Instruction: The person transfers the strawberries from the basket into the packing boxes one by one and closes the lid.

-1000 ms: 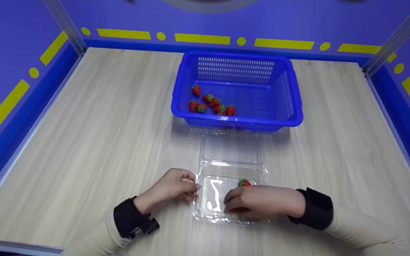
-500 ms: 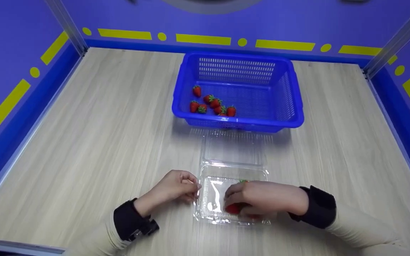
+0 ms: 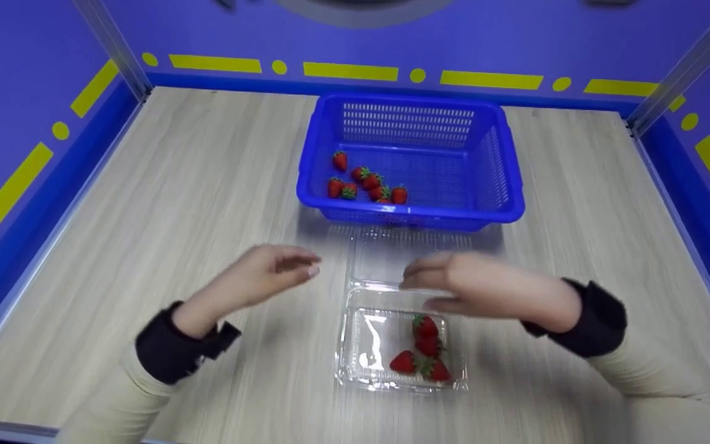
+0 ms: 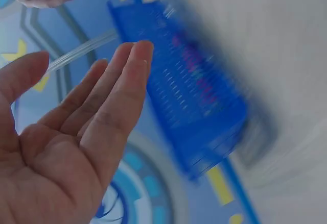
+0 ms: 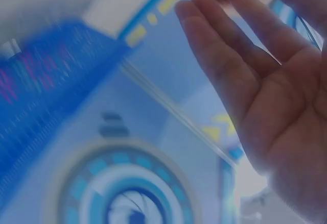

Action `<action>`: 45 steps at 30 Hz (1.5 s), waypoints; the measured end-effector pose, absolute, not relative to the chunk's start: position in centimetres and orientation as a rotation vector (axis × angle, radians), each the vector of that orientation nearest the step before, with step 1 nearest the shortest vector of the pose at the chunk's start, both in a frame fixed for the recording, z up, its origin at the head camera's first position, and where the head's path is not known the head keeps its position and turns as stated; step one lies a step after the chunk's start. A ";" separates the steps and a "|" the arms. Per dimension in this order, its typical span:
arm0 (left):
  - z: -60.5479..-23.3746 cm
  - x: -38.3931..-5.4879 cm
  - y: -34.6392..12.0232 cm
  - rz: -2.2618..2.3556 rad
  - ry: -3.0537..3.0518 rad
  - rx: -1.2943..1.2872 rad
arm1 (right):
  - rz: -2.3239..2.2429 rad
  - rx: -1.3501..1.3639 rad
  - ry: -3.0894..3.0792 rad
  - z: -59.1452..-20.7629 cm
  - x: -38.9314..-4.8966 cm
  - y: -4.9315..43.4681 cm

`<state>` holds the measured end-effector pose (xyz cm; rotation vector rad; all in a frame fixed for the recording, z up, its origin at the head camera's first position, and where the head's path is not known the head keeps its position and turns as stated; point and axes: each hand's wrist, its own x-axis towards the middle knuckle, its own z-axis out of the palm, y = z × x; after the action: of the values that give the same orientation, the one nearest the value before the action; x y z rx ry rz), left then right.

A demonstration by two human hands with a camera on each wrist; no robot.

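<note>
My left hand (image 3: 269, 271) hovers left of the clear plastic clamshell box (image 3: 361, 364), palm bare in the left wrist view with the fingers (image 4: 110, 114) loosely extended. Above the box's hinge and far rim hangs my right hand (image 3: 472, 283), slightly blurred; its palm (image 5: 291, 112) also shows bare in the right wrist view. Inside the box, several strawberries (image 3: 404, 362) lie grouped along the right side. The lid (image 3: 386, 259) is folded back flat toward the basket. Other strawberries (image 3: 335, 187) lie in the left and front part of the blue plastic basket (image 3: 410, 213).
The basket stands at the back middle of the wood-grain table (image 3: 207, 160), right behind the box lid. Blue panels (image 3: 355, 37) with yellow marks wall the table at the back and both sides.
My right hand has let go of a strawberry in the box and risen away from it. My left hand has left the box's left rim and moved up and left.
</note>
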<state>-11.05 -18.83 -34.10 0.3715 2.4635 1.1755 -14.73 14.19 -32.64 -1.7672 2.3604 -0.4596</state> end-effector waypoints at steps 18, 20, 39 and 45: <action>-24.9 -24.6 -21.1 1.354 2.718 0.066 | -0.542 -1.458 2.759 -20.9 -29.2 10.5; -25.6 -26.1 -21.3 1.366 2.689 0.007 | -0.552 -1.380 2.773 -21.0 -30.9 9.9; -33.9 -31.9 -19.0 1.204 2.603 -0.314 | -0.468 -0.987 2.717 -29.6 -39.5 3.5; -34.3 -32.1 -19.3 1.277 2.577 -0.417 | -0.429 -1.020 2.687 -32.5 -39.5 0.8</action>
<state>-32.14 -19.32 -34.35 -0.4167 2.5770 1.2774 -39.52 0.84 -32.49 -1.0202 2.6872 -0.4293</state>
